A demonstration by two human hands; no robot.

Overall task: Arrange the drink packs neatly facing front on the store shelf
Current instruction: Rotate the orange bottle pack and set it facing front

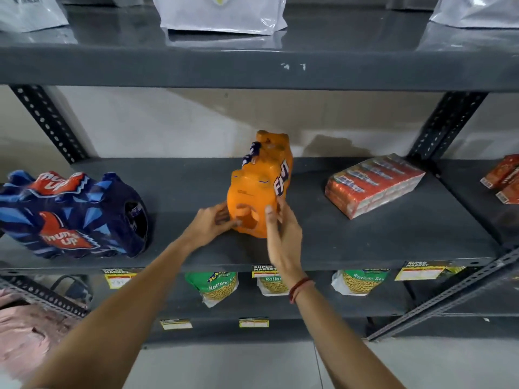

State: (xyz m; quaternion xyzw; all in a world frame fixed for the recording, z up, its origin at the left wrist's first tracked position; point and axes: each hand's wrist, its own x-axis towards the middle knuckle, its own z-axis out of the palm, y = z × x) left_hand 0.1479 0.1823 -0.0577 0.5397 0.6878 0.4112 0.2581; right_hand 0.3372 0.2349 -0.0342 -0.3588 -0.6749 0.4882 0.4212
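Observation:
An orange Fanta drink pack (259,182) stands on the dark grey middle shelf (379,237), turned end-on toward me. My left hand (209,221) grips its near left corner. My right hand (282,233) holds its near right side, thumb on the front face. A blue Thums Up drink pack (70,214) lies at the shelf's left end, angled. A red shrink-wrapped pack of small cartons (373,183) lies at the right, skewed.
More red cartons (502,178) sit on the neighbouring shelf at far right. White bags (222,15) stand on the shelf above. Green snack bags (216,284) and yellow price tags (264,272) are below. Perforated uprights (446,124) frame the bay.

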